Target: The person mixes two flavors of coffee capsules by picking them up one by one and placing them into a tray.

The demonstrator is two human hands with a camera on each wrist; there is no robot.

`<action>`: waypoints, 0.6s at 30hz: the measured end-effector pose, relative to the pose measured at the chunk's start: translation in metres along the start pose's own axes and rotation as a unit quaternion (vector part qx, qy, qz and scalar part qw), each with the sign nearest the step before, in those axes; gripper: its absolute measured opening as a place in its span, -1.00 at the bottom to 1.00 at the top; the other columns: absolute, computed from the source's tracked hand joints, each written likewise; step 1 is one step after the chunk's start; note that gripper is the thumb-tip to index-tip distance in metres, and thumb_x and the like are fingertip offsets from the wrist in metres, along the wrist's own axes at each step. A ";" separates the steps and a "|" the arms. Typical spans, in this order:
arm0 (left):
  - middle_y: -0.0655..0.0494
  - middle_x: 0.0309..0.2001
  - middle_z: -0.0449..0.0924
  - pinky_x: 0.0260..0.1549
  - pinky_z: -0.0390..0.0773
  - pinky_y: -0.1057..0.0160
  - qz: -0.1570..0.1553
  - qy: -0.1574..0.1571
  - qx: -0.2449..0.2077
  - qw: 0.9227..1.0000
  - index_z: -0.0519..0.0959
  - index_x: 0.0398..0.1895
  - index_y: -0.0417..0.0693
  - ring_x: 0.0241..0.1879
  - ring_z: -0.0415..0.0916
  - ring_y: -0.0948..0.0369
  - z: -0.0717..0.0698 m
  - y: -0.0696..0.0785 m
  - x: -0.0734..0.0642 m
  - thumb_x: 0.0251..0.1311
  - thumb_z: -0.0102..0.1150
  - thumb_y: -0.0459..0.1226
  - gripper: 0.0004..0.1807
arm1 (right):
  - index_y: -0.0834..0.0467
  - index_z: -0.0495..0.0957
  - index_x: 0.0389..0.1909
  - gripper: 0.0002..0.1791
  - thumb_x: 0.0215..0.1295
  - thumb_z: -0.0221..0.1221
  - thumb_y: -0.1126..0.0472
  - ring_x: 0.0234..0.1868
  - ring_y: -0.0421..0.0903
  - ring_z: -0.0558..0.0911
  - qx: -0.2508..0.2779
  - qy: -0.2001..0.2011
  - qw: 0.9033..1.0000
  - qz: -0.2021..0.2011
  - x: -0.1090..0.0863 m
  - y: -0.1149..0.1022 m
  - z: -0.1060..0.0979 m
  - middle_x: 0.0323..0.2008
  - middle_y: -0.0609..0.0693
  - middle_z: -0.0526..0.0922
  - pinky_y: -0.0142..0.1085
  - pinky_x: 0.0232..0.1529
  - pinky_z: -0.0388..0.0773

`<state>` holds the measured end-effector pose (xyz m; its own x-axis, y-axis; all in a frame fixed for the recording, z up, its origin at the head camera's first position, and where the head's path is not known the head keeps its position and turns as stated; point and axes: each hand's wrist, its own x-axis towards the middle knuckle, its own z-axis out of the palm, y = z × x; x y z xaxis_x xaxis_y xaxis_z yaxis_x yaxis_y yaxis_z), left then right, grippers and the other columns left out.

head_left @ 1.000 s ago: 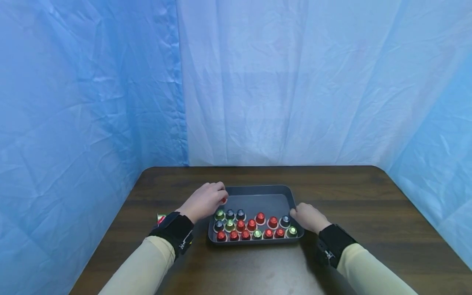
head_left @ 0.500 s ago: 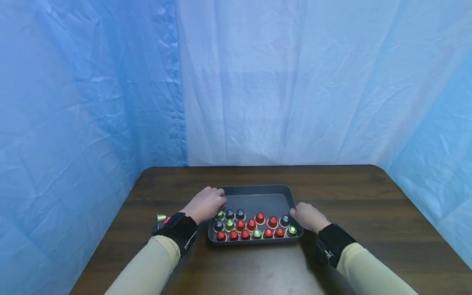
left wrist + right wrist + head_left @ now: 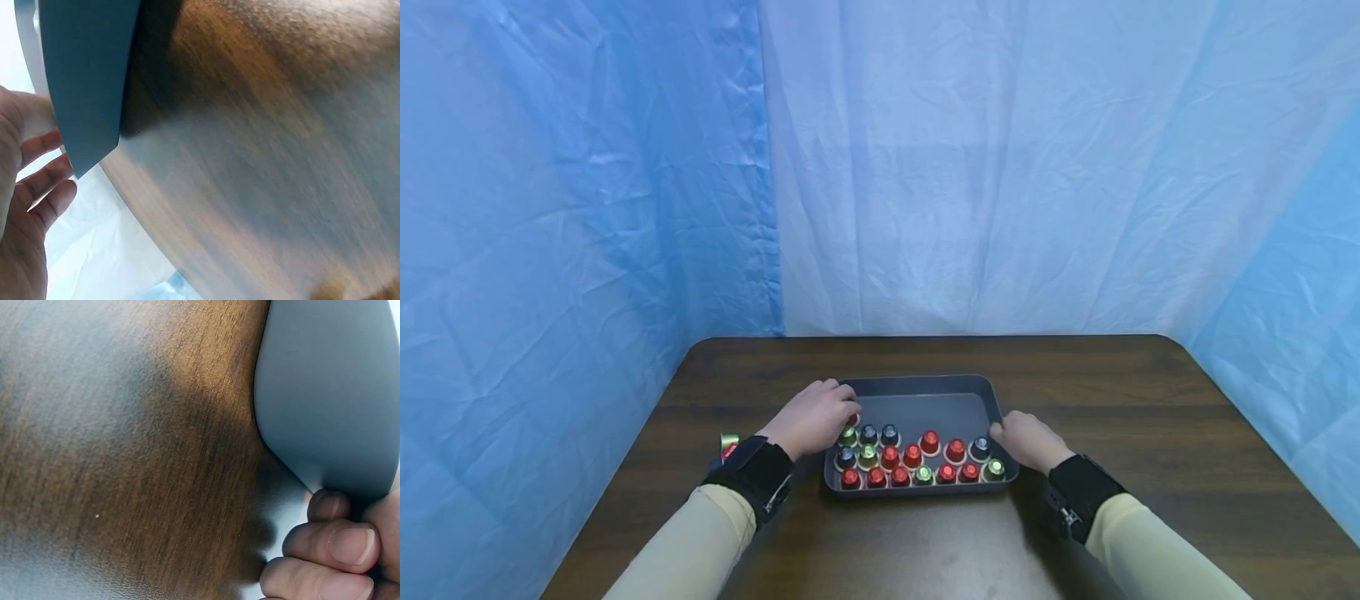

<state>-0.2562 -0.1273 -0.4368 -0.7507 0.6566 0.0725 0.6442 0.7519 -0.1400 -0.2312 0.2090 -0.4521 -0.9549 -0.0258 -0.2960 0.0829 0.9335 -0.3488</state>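
Observation:
A dark grey tray (image 3: 936,409) holds rows of red, green and dark blue coffee capsules in its near half; one is a red coffee capsule (image 3: 929,442). Over the tray's back left side, my left hand (image 3: 817,417) pinches another red capsule (image 3: 853,419), mostly covered by the fingers, just behind a green capsule (image 3: 847,436). In the left wrist view the tray's side wall (image 3: 90,81) hides the fingertips of that hand. My right hand (image 3: 1028,440) grips the tray's right edge; its curled fingers (image 3: 350,544) show against the wall in the right wrist view.
Left of the tray, a green capsule (image 3: 728,439) and a red capsule (image 3: 727,452) are partly hidden behind the left wrist strap. The dark wooden table (image 3: 1112,400) is bordered by blue and white cloth hangings (image 3: 1000,167).
My left hand has moved slightly left and lower with the red capsule, toward the spot behind the green one. The right hand and tray have stayed put.

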 end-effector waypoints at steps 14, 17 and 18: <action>0.18 -0.04 0.53 0.00 0.41 0.12 -0.028 0.033 -0.034 0.998 0.58 0.03 0.12 -0.05 0.42 0.19 -0.009 -0.008 -0.031 0.10 0.27 -0.10 -0.61 | 0.29 0.57 -0.26 -0.62 0.34 -0.08 0.06 -0.49 -0.06 0.46 0.001 0.001 1.000 -0.008 -0.001 0.003 -0.001 -0.50 0.03 0.49 -0.19 -0.44 0.34; 0.20 -0.04 0.53 0.00 0.41 0.13 -0.043 0.038 -0.030 0.998 0.58 0.03 0.14 -0.05 0.42 0.21 -0.009 -0.012 -0.040 0.10 0.27 -0.10 -0.62 | 0.28 0.57 -0.28 -0.62 0.35 -0.08 0.06 -0.49 -0.07 0.46 0.002 0.001 1.000 -0.009 0.000 0.004 -0.001 -0.51 0.02 0.49 -0.19 -0.44 0.33; 0.21 -0.04 0.53 0.00 0.41 0.13 -0.048 0.042 -0.028 0.998 0.58 0.02 0.14 -0.04 0.42 0.21 -0.008 -0.014 -0.043 0.09 0.27 -0.10 -0.62 | 0.28 0.57 -0.28 -0.62 0.35 -0.08 0.06 -0.49 -0.07 0.46 0.002 0.001 1.000 -0.010 0.000 0.004 -0.001 -0.51 0.02 0.48 -0.19 -0.44 0.33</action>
<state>-0.2316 -0.1657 -0.4301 -0.7955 0.5831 0.1647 0.5795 0.8116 -0.0740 -0.2310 0.2132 -0.4529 -0.9570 -0.0438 -0.2869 0.0646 0.9316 -0.3576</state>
